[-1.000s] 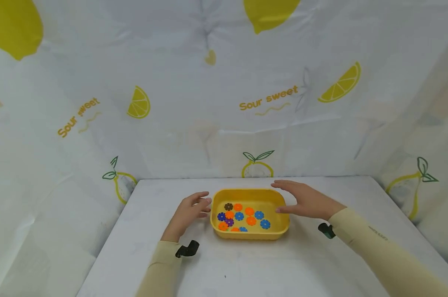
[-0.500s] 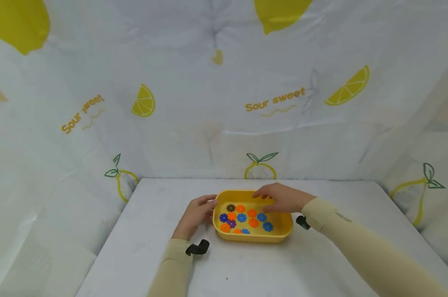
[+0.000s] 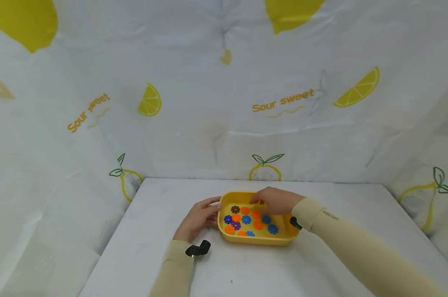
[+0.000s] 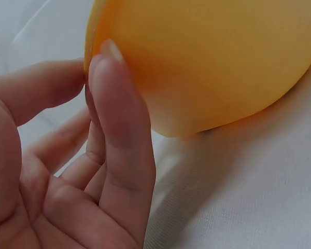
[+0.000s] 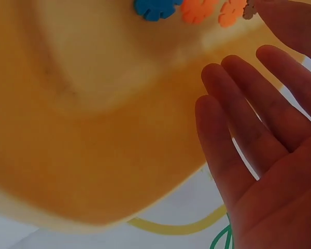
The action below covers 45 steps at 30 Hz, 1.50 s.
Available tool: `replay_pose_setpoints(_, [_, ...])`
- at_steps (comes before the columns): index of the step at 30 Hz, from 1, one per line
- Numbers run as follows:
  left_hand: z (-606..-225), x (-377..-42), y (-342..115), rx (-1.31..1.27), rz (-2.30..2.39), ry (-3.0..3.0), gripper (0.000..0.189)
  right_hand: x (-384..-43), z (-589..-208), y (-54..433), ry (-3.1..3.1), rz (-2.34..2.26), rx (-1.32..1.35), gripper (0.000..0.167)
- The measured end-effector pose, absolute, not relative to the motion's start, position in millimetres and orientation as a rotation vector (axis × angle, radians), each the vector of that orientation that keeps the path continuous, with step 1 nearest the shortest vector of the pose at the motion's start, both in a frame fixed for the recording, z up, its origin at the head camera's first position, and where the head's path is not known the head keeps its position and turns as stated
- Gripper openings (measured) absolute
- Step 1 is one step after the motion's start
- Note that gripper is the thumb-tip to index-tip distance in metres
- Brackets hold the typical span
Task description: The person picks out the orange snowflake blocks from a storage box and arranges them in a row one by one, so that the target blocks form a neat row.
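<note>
A yellow tray point(image 3: 259, 240) on the white table holds several flower-shaped discs: orange point(image 3: 258, 225), blue point(image 3: 272, 229), purple point(image 3: 236, 226) and a brown one point(image 3: 235, 209). My left hand point(image 3: 197, 218) grips the tray's left end; the left wrist view shows its fingers point(image 4: 122, 104) at the yellow wall. Over the right half of the tray is my right hand point(image 3: 279, 201), fingertips reaching down toward the discs. In the right wrist view its fingers point(image 5: 249, 98) are loosely extended with nothing in the palm, the thumb close to a brown disc point(image 5: 250, 9).
The white table point(image 3: 224, 268) runs back to a white curtain point(image 3: 194, 136) printed with lemons. More curtain hangs along both sides. Each wrist wears a black device point(image 3: 198, 248).
My right hand has moved left from the tray's right end to over its inside. My left hand has closed in on the left rim. The head view has shifted slightly.
</note>
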State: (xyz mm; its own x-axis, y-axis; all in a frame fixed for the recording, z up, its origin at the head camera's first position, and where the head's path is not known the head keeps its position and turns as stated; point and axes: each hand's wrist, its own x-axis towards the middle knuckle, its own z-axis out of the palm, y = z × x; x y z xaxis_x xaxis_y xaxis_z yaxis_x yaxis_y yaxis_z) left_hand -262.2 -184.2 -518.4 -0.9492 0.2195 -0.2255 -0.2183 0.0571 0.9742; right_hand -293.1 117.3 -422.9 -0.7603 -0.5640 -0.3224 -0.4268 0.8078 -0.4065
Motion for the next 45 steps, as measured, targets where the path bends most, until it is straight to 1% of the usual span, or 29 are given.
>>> replay_pose_setpoints(9, [-515,-261,-184,0.068,1.966,1.961,0.056,-298,-432,106,2.566,-0.353,-0.732,0.038])
replay_pose_setpoints(17, [-512,-262,-183,0.059,1.940,1.978,0.053,-299,-437,99,2.619,-0.212,-0.749,0.031])
replay_pose_setpoints(24, [-511,-260,-183,0.049,1.949,1.986,0.053,-302,-450,95,2.665,-0.083,-0.820,0.016])
replay_pose_setpoints(27, [-511,-260,-183,0.044,1.952,1.987,0.054,-302,-453,94,2.681,-0.057,-0.857,0.012])
replay_pose_setpoints(38, [-515,-262,-186,0.040,1.972,1.974,0.054,-300,-451,89,2.691,-0.004,-0.907,0.010])
replay_pose_setpoints(41, [-517,-264,-187,0.032,1.978,1.967,0.052,-301,-451,88,2.685,-0.016,-0.883,0.010])
replay_pose_setpoints(45, [-518,-264,-187,0.031,1.978,1.971,0.052,-303,-448,89,2.646,-0.153,-0.813,0.012])
